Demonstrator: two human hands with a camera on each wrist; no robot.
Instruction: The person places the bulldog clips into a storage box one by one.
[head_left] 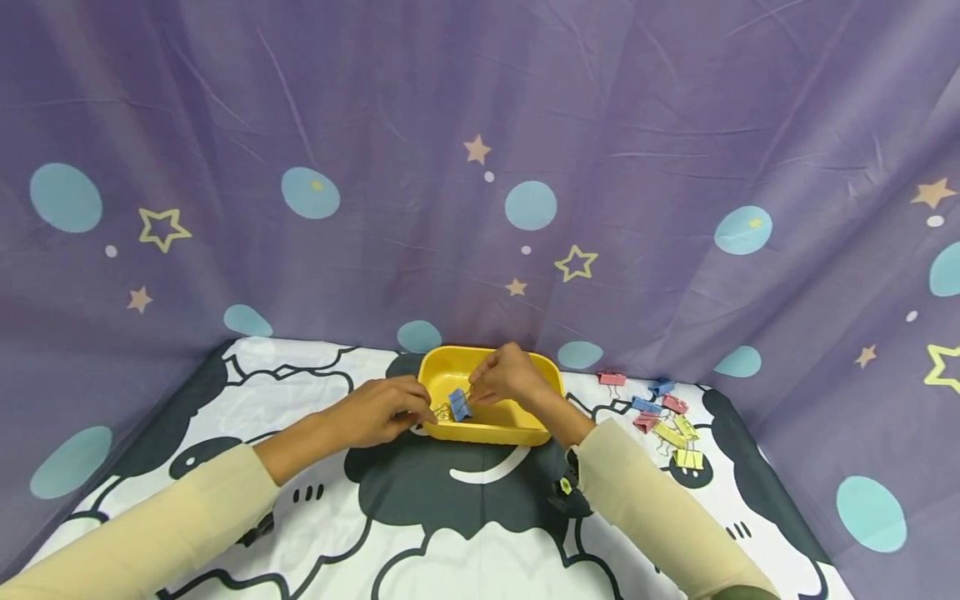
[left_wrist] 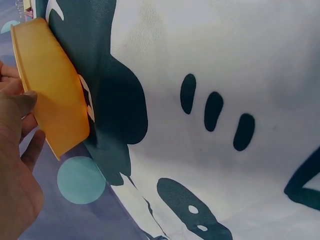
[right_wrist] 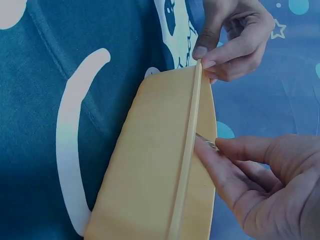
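A yellow plastic bin [head_left: 487, 433] stands at the back of the table, close to the curtain. My left hand [head_left: 378, 410] pinches its left rim between thumb and fingers, as the right wrist view also shows. Over the bin, my right hand [head_left: 510, 377] holds a blue binder clip [head_left: 459, 405] by its wire handle [right_wrist: 207, 141]. The clip hangs inside the left half of the bin. Beside it, in the bin's left corner, gold wire handles [head_left: 442, 412] show; the rest there is partly hidden. The left wrist view has only the outer wall of the bin [left_wrist: 55, 85].
To the right of the bin lies a loose group of binder clips: pink ones [head_left: 611, 379], blue ones [head_left: 647, 405] and yellow ones [head_left: 687, 459]. A white and dark cartoon-print cloth [head_left: 480, 558] covers the table. Behind it hangs a purple curtain [head_left: 420, 267] with stars and dots.
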